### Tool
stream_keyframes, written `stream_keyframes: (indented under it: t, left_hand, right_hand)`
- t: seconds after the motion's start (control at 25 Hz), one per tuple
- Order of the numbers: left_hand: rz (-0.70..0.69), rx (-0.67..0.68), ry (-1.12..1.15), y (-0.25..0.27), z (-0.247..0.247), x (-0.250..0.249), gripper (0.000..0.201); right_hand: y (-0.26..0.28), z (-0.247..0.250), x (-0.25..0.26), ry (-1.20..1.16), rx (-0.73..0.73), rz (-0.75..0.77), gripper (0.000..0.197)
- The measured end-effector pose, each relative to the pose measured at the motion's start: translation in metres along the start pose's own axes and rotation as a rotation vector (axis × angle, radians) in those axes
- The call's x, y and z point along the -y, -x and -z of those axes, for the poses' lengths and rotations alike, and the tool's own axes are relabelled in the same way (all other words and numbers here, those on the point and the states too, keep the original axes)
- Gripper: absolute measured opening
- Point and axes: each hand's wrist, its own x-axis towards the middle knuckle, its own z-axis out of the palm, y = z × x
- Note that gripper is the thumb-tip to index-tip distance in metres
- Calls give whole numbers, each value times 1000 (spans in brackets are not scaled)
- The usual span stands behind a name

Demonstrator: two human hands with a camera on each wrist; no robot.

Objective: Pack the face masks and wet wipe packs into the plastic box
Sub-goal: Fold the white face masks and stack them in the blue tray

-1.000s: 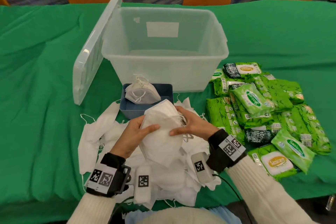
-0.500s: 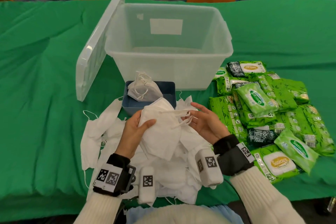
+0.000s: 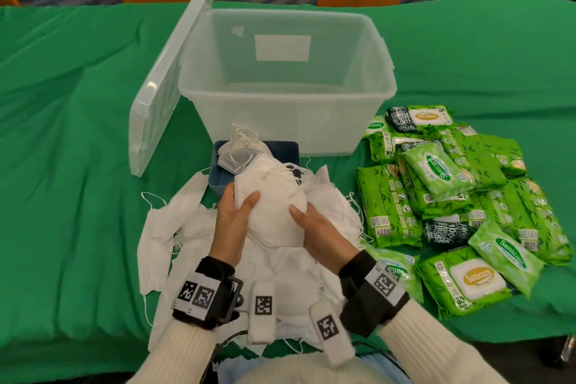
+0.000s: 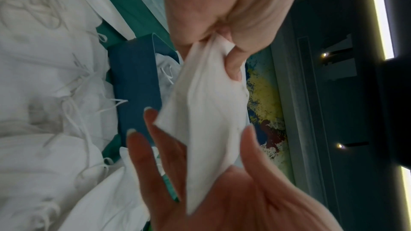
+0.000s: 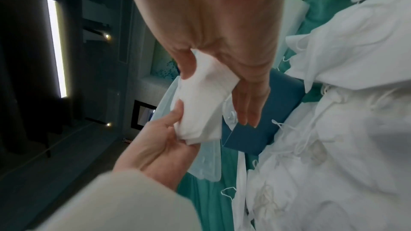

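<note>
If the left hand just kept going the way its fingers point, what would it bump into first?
Probably the small blue tray holding a mask, just beyond the left hand and its white mask; the clear plastic box follows. Depth is uncertain.

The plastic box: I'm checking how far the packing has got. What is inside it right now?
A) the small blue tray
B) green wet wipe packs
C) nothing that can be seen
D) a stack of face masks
C: through the clear walls of the plastic box no item shows, the face masks lie heaped in front of it, the wet wipe packs sit to its right, and both hands hold one mask outside it.
</note>
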Motion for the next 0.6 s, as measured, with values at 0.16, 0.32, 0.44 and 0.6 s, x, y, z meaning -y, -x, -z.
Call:
stream_keyframes:
  t: [0.16, 0.32, 0.44, 0.6]
  left_hand:
    - [-40, -87, 65, -3, -6, -5, 35]
    - [25, -97, 230, 2, -9, -10, 39]
    - [109, -91, 405, 10, -15, -10, 33]
    - [124, -51, 393, 16, -22, -13, 25]
  right_hand:
    - [-10, -18, -7, -32, -41, 38, 62]
    - [-8, -22, -1, -113, -45, 139, 40]
    - [-12, -26, 2, -111, -111, 202, 35]
    - [-15, -35, -2, 8, -151, 211, 54]
